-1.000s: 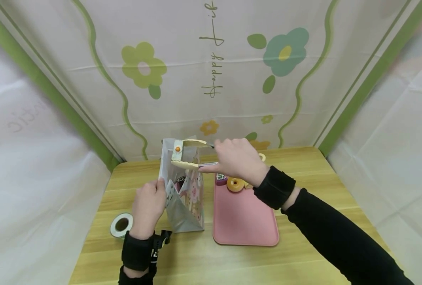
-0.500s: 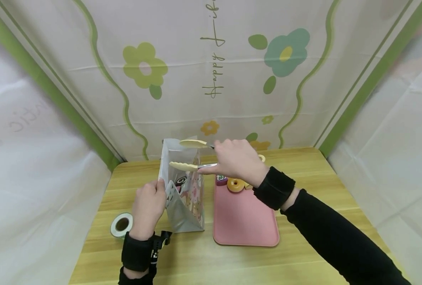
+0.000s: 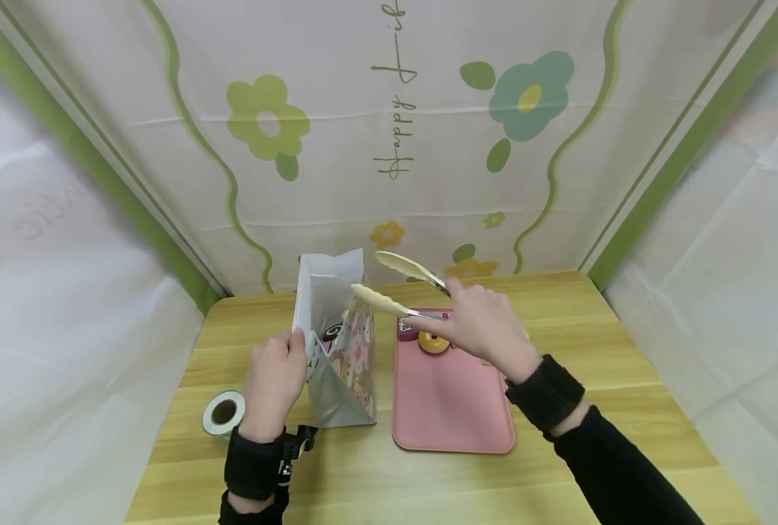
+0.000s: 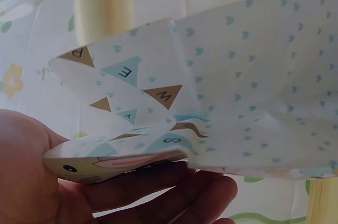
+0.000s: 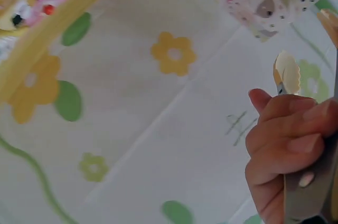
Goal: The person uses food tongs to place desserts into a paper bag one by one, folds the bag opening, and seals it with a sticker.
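My left hand (image 3: 275,379) grips the near left rim of a patterned paper bag (image 3: 356,361), which stands upright with its mouth spread. In the left wrist view, fingers and thumb pinch the bag's paper edge (image 4: 127,163). A dark piece with a white swirl (image 3: 332,332) shows inside the bag. My right hand (image 3: 490,324) holds metal tongs (image 3: 378,299) with cream scalloped tips. Those tips are spread apart, nothing between them, just right of the bag's mouth. In the right wrist view, fingers (image 5: 285,145) curl round the tongs' handle (image 5: 311,192).
Right of the bag lies a pink tray (image 3: 450,408). A toy donut (image 3: 433,343) and a purple-sided piece (image 3: 407,329) sit at its far end, partly behind the right hand. A white roll (image 3: 223,413) lies left of the left hand on the wooden table (image 3: 356,481).
The tongs held a small pale piece with an orange centre over the bag; they spread and it left them. My right hand then moved right with the tongs. The left hand stayed put.
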The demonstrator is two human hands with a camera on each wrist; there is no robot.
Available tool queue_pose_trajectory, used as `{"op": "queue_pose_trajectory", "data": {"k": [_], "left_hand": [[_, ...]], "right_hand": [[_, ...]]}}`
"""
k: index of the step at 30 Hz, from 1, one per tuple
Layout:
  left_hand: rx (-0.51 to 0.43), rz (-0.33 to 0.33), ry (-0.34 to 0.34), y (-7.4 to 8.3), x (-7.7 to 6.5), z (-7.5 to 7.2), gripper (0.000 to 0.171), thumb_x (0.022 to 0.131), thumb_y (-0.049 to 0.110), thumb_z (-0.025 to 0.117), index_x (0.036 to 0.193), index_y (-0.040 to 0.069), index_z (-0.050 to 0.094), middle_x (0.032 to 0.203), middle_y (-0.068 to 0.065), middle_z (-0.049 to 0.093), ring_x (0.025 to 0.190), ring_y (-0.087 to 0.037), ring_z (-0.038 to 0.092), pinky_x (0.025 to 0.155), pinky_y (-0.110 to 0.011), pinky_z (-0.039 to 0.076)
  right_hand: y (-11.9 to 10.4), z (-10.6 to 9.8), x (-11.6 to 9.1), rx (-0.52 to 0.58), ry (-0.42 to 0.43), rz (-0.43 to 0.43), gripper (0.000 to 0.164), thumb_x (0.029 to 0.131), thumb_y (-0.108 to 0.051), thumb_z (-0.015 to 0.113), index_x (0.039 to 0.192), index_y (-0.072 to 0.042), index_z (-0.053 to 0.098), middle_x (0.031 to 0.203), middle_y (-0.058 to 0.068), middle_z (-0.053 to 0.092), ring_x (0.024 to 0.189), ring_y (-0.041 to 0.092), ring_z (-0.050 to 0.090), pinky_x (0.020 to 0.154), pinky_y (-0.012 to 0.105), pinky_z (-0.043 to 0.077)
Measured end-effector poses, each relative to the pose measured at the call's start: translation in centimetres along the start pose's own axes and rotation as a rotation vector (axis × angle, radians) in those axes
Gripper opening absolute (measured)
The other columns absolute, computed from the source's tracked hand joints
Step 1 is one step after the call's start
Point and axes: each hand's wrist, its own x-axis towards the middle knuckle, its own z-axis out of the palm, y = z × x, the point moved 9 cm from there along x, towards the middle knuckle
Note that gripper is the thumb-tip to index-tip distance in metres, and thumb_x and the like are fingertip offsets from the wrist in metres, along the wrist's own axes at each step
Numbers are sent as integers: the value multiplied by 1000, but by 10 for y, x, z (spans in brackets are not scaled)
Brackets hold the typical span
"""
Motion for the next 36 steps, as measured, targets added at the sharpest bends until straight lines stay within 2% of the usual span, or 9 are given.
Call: {"op": "queue_pose_trajectory", "data": {"k": [4, 7, 10, 14, 16, 18, 23, 30, 36], "left_hand": [[-7, 6, 2, 0, -1, 2, 47, 107, 30, 35, 68, 8, 48, 56, -7, 42, 45, -22, 37, 44, -33, 29], [-15, 12, 2, 1, -1, 4, 48, 107, 32, 35, 66, 9, 44, 55, -6, 39, 45, -22, 35, 44, -33, 28], [-16, 12, 2, 2, 0, 6, 48, 108, 32, 34, 66, 9, 43, 56, -6, 39, 45, -22, 36, 45, -34, 29], [-15, 4, 7, 2, 0, 7, 48, 107, 31, 35, 66, 9, 45, 57, -6, 42, 46, -22, 39, 45, -34, 31], [-15, 7, 9, 2, 0, 8, 48, 107, 31, 35, 66, 9, 46, 57, -6, 43, 46, -22, 41, 44, -34, 32], [-16, 11, 6, 2, 0, 9, 47, 107, 31, 35, 68, 8, 48, 57, -6, 44, 46, -22, 41, 44, -34, 32], [-27, 10, 3, 2, -1, 10, 47, 108, 31, 35, 70, 8, 51, 57, -7, 46, 46, -22, 42, 44, -34, 33], [-26, 16, 5, 2, 0, 11, 47, 107, 30, 35, 71, 7, 53, 57, -6, 46, 45, -21, 41, 43, -33, 32], [-25, 11, 0, 2, 1, 11, 47, 107, 30, 35, 69, 7, 50, 57, -6, 43, 45, -21, 39, 44, -33, 31]], "right_hand": [[47, 24, -18, 126, -14, 136, 87, 68, -91, 49, 102, -11, 55, 64, 2, 52, 50, 17, 51, 45, 34, 40], [86, 45, -34, 173, -17, 237, 93, 71, -89, 50, 114, -7, 59, 71, 5, 57, 55, 18, 54, 46, 34, 40], [118, 64, -54, 133, -9, 319, 108, 73, -89, 48, 131, 2, 54, 71, 7, 54, 55, 20, 52, 44, 33, 36], [145, 81, -79, 46, 38, 383, 112, 74, -88, 48, 127, 10, 55, 59, 6, 44, 45, 19, 43, 38, 33, 29], [154, 88, -90, 20, 62, 412, 111, 73, -89, 47, 119, 11, 58, 56, 5, 41, 41, 19, 41, 36, 33, 28], [161, 95, -99, 16, 72, 440, 111, 73, -88, 48, 119, 13, 57, 55, 5, 41, 40, 19, 42, 35, 34, 29], [169, 111, -115, -26, 33, 479, 110, 75, -87, 48, 117, 14, 54, 54, 8, 45, 41, 22, 45, 36, 36, 32], [170, 123, -123, -36, 43, 476, 79, 82, -70, 64, 90, 8, 53, 51, 10, 45, 39, 23, 46, 35, 36, 33], [172, 135, -126, -21, 11, 496, 72, 85, -65, 64, 90, 6, 52, 53, 10, 46, 41, 23, 47, 35, 36, 34]]}}
